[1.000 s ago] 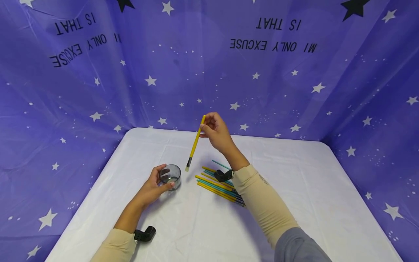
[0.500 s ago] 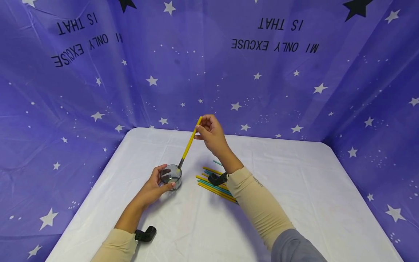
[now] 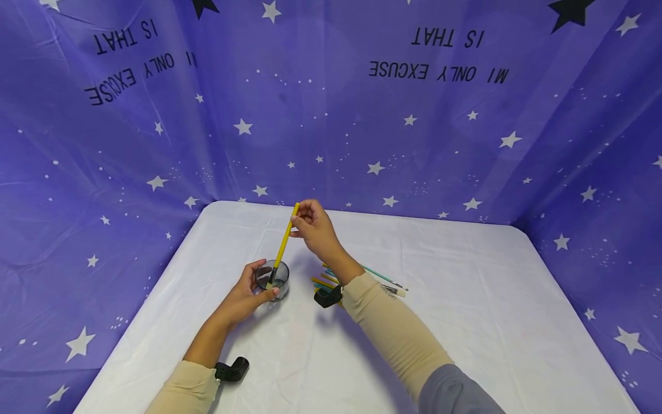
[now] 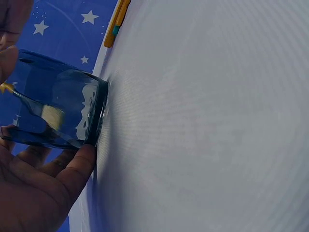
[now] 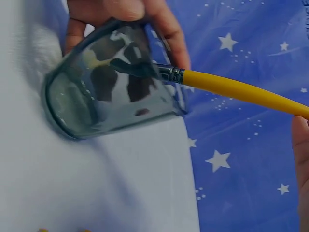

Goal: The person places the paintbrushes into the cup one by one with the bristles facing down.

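My left hand (image 3: 248,296) grips a smoky clear glass (image 3: 281,287), thumb on the near side and fingers round the far side. The glass stands upright on the white table, as the left wrist view shows its base at the cloth. My right hand (image 3: 315,230) pinches a yellow-handled paintbrush (image 3: 284,241) near the top of its handle. Bristles down, the brush leans into the glass; its pale bristles (image 4: 52,117) show through the wall, above the base. In the right wrist view the dark ferrule (image 5: 169,72) crosses the rim.
Several yellow and teal paintbrushes (image 3: 322,282) lie in a loose pile on the table (image 3: 465,322), partly hidden under my right forearm. A teal brush (image 3: 385,277) lies at the pile's far side. Purple star-printed cloth (image 3: 331,115) walls the table at the back and sides.
My right hand has moved left and down, bringing the yellow paintbrush from beside the glass to inside it. The left hand keeps its grip on the glass in the same spot.
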`<control>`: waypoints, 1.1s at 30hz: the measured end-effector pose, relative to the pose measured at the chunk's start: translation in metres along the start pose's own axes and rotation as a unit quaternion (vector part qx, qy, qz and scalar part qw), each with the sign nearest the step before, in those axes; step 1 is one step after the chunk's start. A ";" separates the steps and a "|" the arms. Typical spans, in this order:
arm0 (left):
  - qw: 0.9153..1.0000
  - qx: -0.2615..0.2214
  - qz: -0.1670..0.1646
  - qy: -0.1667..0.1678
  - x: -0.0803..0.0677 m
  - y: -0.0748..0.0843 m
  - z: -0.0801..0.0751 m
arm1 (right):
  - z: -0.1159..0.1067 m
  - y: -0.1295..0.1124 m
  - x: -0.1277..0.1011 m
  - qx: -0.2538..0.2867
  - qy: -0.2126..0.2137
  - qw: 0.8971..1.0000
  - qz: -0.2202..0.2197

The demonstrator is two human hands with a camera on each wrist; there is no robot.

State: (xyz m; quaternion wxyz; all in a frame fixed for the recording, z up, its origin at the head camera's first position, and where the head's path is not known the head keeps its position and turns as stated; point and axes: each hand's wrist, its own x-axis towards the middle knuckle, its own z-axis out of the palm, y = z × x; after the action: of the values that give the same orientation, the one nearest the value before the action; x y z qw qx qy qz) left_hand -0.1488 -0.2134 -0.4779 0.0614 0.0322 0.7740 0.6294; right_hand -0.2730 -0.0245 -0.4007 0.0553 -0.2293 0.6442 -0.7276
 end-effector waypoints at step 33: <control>1.000 -0.007 0.001 0.000 0.000 0.002 -0.001 | -0.019 0.050 -0.009 -0.132 -0.045 0.987 0.080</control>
State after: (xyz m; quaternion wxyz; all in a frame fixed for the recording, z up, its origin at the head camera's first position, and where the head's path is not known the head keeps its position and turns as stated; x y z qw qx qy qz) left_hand -0.1490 -0.2135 -0.4759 0.0610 0.0327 0.7697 0.6347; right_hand -0.2831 -0.0123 -0.4525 0.1112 -0.2148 0.7475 -0.6186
